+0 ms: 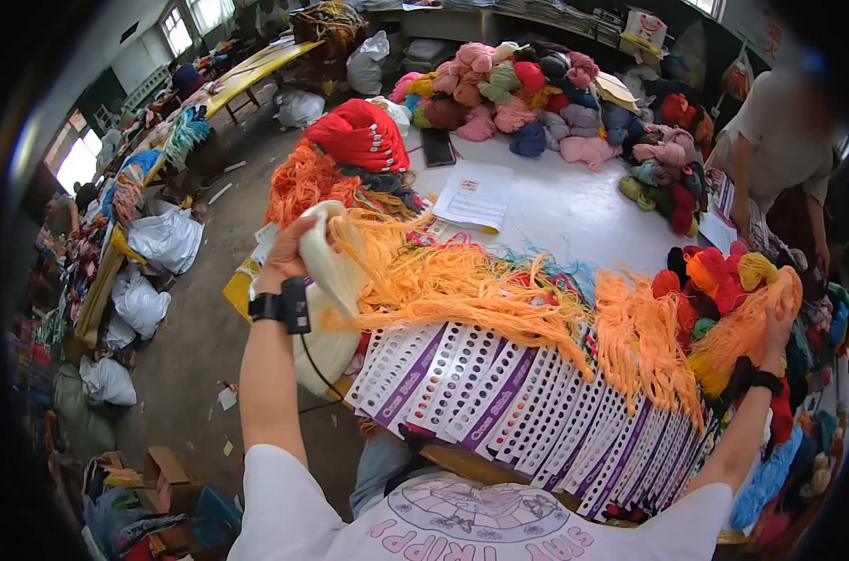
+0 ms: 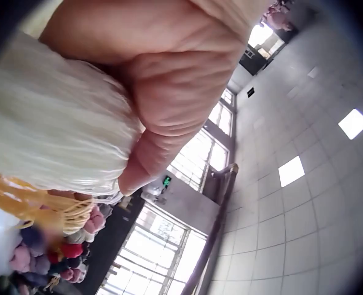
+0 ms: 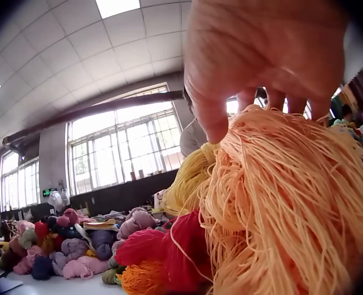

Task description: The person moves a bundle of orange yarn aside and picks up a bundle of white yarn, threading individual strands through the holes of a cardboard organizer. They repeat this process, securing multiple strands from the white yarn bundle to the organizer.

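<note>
My left hand (image 1: 289, 248) grips a thick cream skein of thread (image 2: 52, 123) at the left end of the table, thumb curled along its side. Part of that skein hangs down beside the table edge. My right hand (image 1: 778, 318) holds a bundle of peach-orange thread (image 3: 286, 196) from above at the right side, its loose strands spilling down. Between the hands, lighter orange threads (image 1: 480, 290) lie across a row of white hole-punched cards (image 1: 490, 383) with purple stripes. A second bunch of orange threads (image 1: 639, 327) hangs over the cards further right.
Behind the cards lie a paper booklet (image 1: 476, 194), a dark phone (image 1: 437, 147) and a red skein bundle (image 1: 359, 136). Many coloured skeins (image 1: 518, 89) are heaped at the back. Another person (image 1: 780, 140) stands at the right. White bags (image 1: 165, 241) sit on the floor at left.
</note>
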Demonstrator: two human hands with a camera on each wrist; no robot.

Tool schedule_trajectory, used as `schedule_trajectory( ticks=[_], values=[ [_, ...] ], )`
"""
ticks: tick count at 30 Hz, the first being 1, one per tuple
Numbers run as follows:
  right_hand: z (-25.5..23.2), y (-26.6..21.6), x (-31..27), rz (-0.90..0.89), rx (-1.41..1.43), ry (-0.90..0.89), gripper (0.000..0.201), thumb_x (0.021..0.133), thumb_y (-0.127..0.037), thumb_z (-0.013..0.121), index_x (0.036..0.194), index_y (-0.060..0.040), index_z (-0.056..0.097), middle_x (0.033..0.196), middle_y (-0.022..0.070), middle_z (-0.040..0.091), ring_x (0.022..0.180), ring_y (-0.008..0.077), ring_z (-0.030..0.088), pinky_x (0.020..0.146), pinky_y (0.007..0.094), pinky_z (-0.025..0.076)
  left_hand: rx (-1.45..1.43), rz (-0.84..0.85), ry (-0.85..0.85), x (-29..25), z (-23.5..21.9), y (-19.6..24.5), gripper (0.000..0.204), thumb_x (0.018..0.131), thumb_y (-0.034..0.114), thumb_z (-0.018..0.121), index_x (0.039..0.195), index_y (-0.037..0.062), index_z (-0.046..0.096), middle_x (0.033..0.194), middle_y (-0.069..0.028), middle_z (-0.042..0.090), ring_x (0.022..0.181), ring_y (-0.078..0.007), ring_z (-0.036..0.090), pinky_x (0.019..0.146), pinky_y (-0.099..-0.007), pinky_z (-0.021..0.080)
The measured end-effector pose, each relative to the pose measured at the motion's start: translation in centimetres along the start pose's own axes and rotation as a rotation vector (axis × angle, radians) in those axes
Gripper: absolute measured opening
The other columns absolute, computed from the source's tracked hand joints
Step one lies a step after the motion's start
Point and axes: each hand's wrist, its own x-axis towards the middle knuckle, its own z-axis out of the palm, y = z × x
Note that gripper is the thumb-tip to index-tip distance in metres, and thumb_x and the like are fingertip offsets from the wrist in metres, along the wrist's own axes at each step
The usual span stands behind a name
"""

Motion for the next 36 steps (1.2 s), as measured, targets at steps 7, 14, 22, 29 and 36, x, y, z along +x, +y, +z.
schedule_trajectory(
  ticks=[7, 14, 22, 29, 36],
  values=[
    [0.6, -18.5, -7.8, -0.266, 0.121, 0.247, 0.03, 0.078, -0.022, 0.059, 0.101, -0.0015, 0.057, 0.093, 0.0119, 0.059, 0.084, 0.0213, 0.057, 0.076, 0.0295, 0.044, 0.005, 0.307, -0.058, -7.5, -4.7, 7.6, 0.041, 0.081, 0.018, 0.058, 0.115, -0.0006, 0.047, 0.101, -0.01, 0.059, 0.088, -0.0199, 0.06, 0.08, -0.0374, 0.049],
    [8.9, -43.2, -31.8, -1.24, 0.601, -1.275, 0.028, 0.081, -0.023, 0.056, 0.104, -0.0061, 0.056, 0.101, 0.0121, 0.056, 0.093, 0.0257, 0.055, 0.08, 0.0364, 0.044, -0.304, 0.572, -0.418, -21.7, -2.5, 9.7, 0.052, 0.086, 0.012, 0.05, 0.129, -0.0028, 0.027, 0.098, -0.0081, 0.055, 0.095, -0.0167, 0.054, 0.092, -0.0374, 0.037],
    [27.4, -50.1, -27.5, -0.8, -0.062, -0.554, 0.025, 0.071, -0.025, 0.058, 0.084, -0.0055, 0.064, 0.088, 0.0137, 0.062, 0.085, 0.0276, 0.06, 0.069, 0.0388, 0.048, 0.264, 0.798, 0.127, -33.9, -5.4, 6.0, 0.057, 0.083, 0.013, 0.052, 0.132, 0.0009, 0.024, 0.093, -0.002, 0.053, 0.083, -0.0125, 0.053, 0.086, -0.0326, 0.04],
    [18.1, -52.0, -34.8, -0.83, 0.005, -1.77, 0.038, 0.07, -0.037, 0.063, 0.092, -0.0054, 0.062, 0.081, 0.0082, 0.064, 0.078, 0.02, 0.06, 0.066, 0.0341, 0.047, 0.712, 0.719, 0.186, -28.2, -0.8, -5.2, 0.06, 0.081, 0.027, 0.059, 0.127, -0.0016, 0.034, 0.114, -0.0105, 0.051, 0.103, -0.0186, 0.05, 0.093, -0.0319, 0.035],
    [9.0, -58.5, -46.6, -0.845, 1.033, -1.794, 0.051, 0.073, -0.024, 0.068, 0.112, 0.0012, 0.049, 0.104, 0.0093, 0.057, 0.098, 0.0172, 0.053, 0.085, 0.0307, 0.042, 0.954, 0.61, 0.054, -26.6, -1.0, -6.3, 0.05, 0.085, 0.032, 0.054, 0.119, -0.0025, 0.043, 0.12, -0.0106, 0.048, 0.11, -0.019, 0.045, 0.093, -0.0314, 0.034]
  ],
)
